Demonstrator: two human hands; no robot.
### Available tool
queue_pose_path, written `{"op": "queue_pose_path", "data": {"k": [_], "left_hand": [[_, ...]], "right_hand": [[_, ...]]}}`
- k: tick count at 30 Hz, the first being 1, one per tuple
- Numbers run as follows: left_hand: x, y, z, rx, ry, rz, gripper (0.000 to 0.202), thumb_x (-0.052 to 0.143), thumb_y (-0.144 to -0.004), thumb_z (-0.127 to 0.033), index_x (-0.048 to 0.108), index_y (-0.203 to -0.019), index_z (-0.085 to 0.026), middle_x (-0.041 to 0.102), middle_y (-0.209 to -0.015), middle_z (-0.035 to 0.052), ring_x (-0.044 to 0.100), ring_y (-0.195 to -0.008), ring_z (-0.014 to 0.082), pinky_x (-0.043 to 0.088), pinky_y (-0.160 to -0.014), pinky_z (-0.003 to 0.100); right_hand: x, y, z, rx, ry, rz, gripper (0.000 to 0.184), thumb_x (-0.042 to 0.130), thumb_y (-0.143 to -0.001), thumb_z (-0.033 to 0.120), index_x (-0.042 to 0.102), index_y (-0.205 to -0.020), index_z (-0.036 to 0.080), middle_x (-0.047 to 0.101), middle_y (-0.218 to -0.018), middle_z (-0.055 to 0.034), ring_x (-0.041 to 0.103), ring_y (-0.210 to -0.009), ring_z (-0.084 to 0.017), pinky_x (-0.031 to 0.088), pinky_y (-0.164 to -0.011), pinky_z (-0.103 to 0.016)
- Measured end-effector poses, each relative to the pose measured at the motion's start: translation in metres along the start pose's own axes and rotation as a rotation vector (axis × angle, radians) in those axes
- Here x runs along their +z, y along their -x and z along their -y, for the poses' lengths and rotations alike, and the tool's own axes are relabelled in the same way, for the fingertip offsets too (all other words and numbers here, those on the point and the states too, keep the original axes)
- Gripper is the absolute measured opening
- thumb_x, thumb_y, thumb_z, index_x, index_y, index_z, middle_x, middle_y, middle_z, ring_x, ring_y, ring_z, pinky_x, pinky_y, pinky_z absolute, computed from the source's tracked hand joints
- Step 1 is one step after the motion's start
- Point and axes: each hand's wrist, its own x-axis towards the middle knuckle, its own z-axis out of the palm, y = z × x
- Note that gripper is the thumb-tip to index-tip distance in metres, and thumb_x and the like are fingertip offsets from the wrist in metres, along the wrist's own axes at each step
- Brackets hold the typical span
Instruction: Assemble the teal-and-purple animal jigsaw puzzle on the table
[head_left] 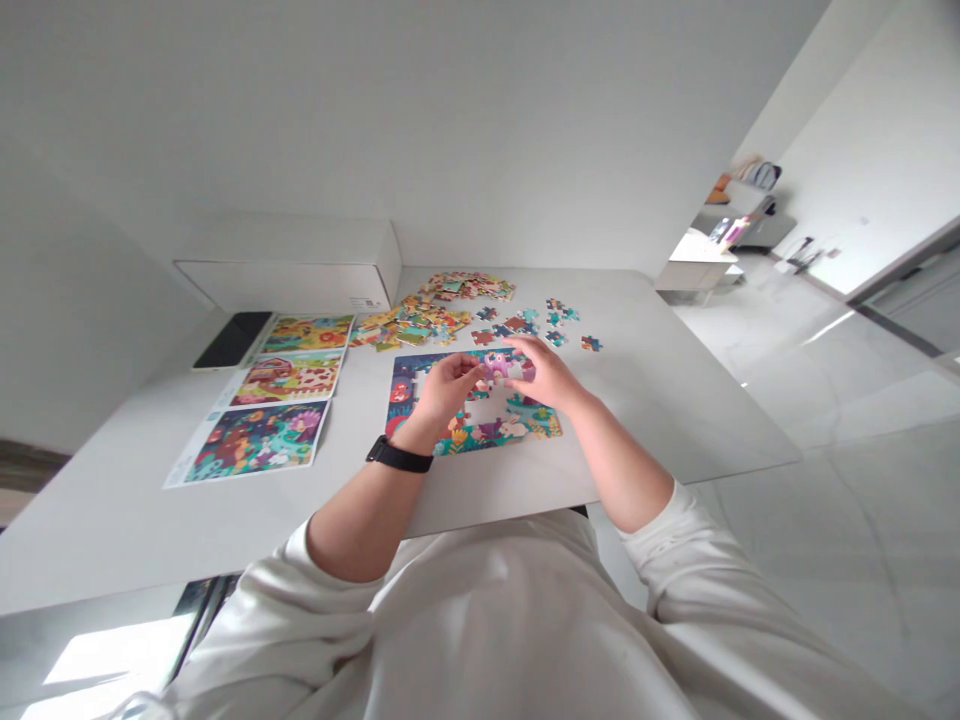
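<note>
A partly assembled jigsaw puzzle (501, 428) lies flat on the table, its dark blue border framing bare gaps in the middle. Above its upper part, my left hand (446, 390) is closed, thumb and fingertips pinched at the edge of a purple puzzle piece (496, 366). What exactly the pinch encloses is partly hidden by the fingers. My right hand (551, 376) reaches in from the other side, thumb and forefinger apart around the purple area, touching the puzzle's upper right. Loose blue and brown pieces (516, 325) are scattered just beyond both hands.
Yellow pieces (412, 322) and a further pile of mixed pieces (469, 286) lie toward the wall. On the left are a sheet with three reference pictures (259, 440), a dark phone (233, 340) and a long white box (285, 285). The table (660, 400) ends at the right.
</note>
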Motion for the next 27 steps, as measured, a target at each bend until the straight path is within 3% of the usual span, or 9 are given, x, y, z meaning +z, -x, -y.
{"op": "queue_pose_path", "data": {"k": [3,8,11,14,19,27], "left_hand": [[-0.001,0.0,0.0,-0.018,-0.022,0.007,0.043,0.083,-0.078,-0.059,0.067,-0.092,-0.021,0.073,-0.073,0.0025,0.068,-0.064,0.0167,0.048,-0.056,0.026],[0.002,-0.002,0.006,-0.023,-0.044,0.002,0.038,0.079,-0.085,-0.055,0.067,-0.097,-0.02,0.074,-0.077,0.0032,0.071,-0.069,0.0179,0.051,-0.058,0.026],[0.004,-0.002,0.011,-0.009,-0.112,-0.005,0.037,0.071,-0.093,-0.047,0.067,-0.117,-0.019,0.077,-0.094,0.0068,0.075,-0.076,0.0193,0.053,-0.061,0.027],[0.004,0.001,0.015,0.113,-0.333,-0.006,0.036,0.067,-0.096,-0.038,0.067,-0.128,-0.02,0.078,-0.113,0.0099,0.077,-0.091,0.0214,0.059,-0.075,0.032],[0.005,0.007,0.019,0.393,-0.696,0.107,0.028,0.063,-0.097,-0.026,0.074,-0.122,-0.021,0.076,-0.126,0.0125,0.071,-0.12,0.0278,0.056,-0.111,0.045],[0.009,0.009,0.022,0.462,-0.842,0.253,0.041,0.062,-0.098,-0.027,0.074,-0.137,-0.019,0.071,-0.145,0.0154,0.064,-0.139,0.0315,0.047,-0.126,0.049]], "right_hand": [[-0.001,-0.001,0.009,-0.07,0.121,0.021,0.052,0.075,-0.092,0.018,0.068,-0.142,0.031,0.068,-0.149,-0.0099,0.059,-0.144,-0.03,0.046,-0.127,-0.051],[-0.003,-0.003,0.008,-0.072,0.14,0.042,0.036,0.073,-0.095,0.017,0.075,-0.128,0.029,0.075,-0.139,-0.0086,0.066,-0.135,-0.028,0.049,-0.123,-0.05],[-0.006,-0.003,-0.003,-0.056,0.142,0.014,0.029,0.076,-0.094,0.017,0.077,-0.121,0.027,0.077,-0.134,-0.0088,0.069,-0.13,-0.027,0.05,-0.12,-0.047],[-0.008,-0.002,-0.019,0.054,0.213,0.01,0.025,0.079,-0.091,0.017,0.079,-0.115,0.025,0.08,-0.127,-0.0089,0.072,-0.123,-0.028,0.053,-0.113,-0.044],[-0.003,-0.001,-0.035,0.228,0.314,0.104,0.023,0.084,-0.088,0.019,0.084,-0.11,0.026,0.084,-0.112,-0.0075,0.075,-0.11,-0.029,0.055,-0.103,-0.042],[0.006,-0.003,-0.043,0.201,0.376,0.111,0.017,0.084,-0.091,0.023,0.085,-0.108,0.027,0.084,-0.113,-0.0076,0.074,-0.108,-0.029,0.052,-0.105,-0.043]]}}
